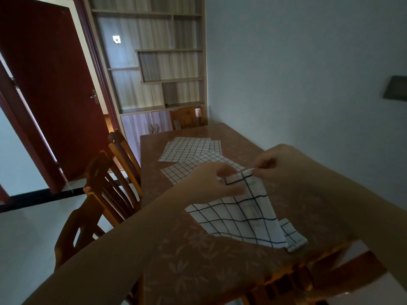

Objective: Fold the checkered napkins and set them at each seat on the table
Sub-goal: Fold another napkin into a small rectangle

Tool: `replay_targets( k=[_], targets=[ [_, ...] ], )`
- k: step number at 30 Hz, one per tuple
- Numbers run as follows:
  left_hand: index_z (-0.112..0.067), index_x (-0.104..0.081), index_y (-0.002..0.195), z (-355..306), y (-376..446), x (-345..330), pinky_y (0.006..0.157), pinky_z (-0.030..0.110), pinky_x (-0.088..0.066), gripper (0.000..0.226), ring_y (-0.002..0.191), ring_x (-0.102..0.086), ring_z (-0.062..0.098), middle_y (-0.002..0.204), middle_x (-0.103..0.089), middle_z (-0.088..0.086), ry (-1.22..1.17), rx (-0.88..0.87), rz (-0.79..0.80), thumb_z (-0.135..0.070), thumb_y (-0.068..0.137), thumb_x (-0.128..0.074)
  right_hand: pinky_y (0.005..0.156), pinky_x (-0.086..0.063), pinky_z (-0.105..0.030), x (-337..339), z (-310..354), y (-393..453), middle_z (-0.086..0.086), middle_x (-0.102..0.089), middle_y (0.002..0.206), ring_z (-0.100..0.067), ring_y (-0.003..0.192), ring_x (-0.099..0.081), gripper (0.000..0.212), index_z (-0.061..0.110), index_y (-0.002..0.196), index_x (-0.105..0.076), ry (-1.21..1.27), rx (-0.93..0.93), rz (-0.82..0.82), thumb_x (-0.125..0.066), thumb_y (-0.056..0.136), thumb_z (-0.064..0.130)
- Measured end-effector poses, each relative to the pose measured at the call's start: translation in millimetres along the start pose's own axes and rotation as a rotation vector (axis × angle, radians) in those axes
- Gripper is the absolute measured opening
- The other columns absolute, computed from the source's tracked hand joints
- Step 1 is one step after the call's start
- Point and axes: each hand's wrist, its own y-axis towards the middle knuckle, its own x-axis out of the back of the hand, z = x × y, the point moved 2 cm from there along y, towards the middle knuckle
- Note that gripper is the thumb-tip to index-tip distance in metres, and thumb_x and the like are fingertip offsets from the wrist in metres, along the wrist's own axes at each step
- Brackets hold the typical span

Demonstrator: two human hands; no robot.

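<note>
A white napkin with a dark check (244,219) is lifted at its top edge above the brown table (198,249), its lower part draped on the tabletop. My left hand (211,183) pinches the upper left corner. My right hand (273,166) pinches the upper right corner close beside it. Farther along the table lie two more checkered napkins flat: one (189,169) just behind my hands, partly hidden by them, and one (189,148) beyond it, overlapping.
Wooden chairs stand along the table's left side (110,183) and one at the far end (187,117). Another chair back (297,280) shows at the near edge. A wall runs along the right. A shelf cabinet (154,62) and a red door (50,84) stand behind.
</note>
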Motion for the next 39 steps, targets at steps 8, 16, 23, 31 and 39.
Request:
replay_targets(
  k=[8,16,23,31,39],
  targets=[
    [-0.021,-0.075,0.081,1.6,2.9,7.2,0.066,0.023,-0.055,0.006,0.068,-0.069,0.012,0.072,-0.073,-0.002,-0.512,0.11,-0.198,-0.027,0.084,-0.074,0.06,-0.047,-0.009,-11.9,-6.0,-18.3,0.011,-0.072,0.082,0.009,0.074,-0.065,0.05,0.036,0.11,-0.053,0.413,-0.072,-0.073,-0.083,0.071,0.028],
    [-0.009,-0.074,0.104,18.6,-7.9,19.3,0.088,0.042,-0.056,0.037,0.1,-0.071,0.031,0.103,-0.075,0.013,-0.754,0.058,-0.177,-0.033,0.076,-0.071,0.089,-0.037,-0.011,-22.0,-28.2,-24.3,0.026,-0.043,0.126,0.006,0.115,-0.045,0.031,0.041,0.103,-0.056,0.398,-0.096,0.101,-0.073,0.083,0.024],
    [-0.016,-0.074,0.099,26.9,-15.0,29.1,0.088,0.035,-0.056,0.028,0.099,-0.071,0.021,0.102,-0.076,0.006,-0.706,0.031,-0.158,-0.031,0.077,-0.068,0.072,-0.059,-0.037,-19.6,-35.9,-21.5,-0.001,-0.076,0.081,-0.019,0.077,-0.073,0.011,0.02,0.081,-0.079,0.693,-0.184,0.033,-0.07,0.084,0.015],
    [-0.037,-0.066,0.106,8.3,-17.3,41.3,0.076,0.034,-0.061,0.023,0.084,-0.073,0.017,0.091,-0.076,-0.005,-0.472,-0.113,-0.335,-0.023,0.087,-0.067,0.079,-0.057,-0.044,1.0,-35.5,-22.5,-0.011,-0.076,0.083,-0.032,0.08,-0.071,0.008,0.017,0.085,-0.08,0.641,-0.12,-0.053,-0.073,0.083,0.017],
    [-0.021,-0.072,0.087,1.7,-13.3,43.2,0.062,0.013,-0.053,0.018,0.069,-0.069,0.003,0.075,-0.075,-0.011,-0.651,-0.051,-0.328,-0.009,0.092,-0.06,0.058,-0.051,-0.029,17.1,-36.0,-22.5,-0.001,-0.073,0.073,-0.026,0.06,-0.064,0.018,0.031,0.082,-0.072,0.492,-0.039,-0.224,-0.079,0.075,0.016]
  ],
)
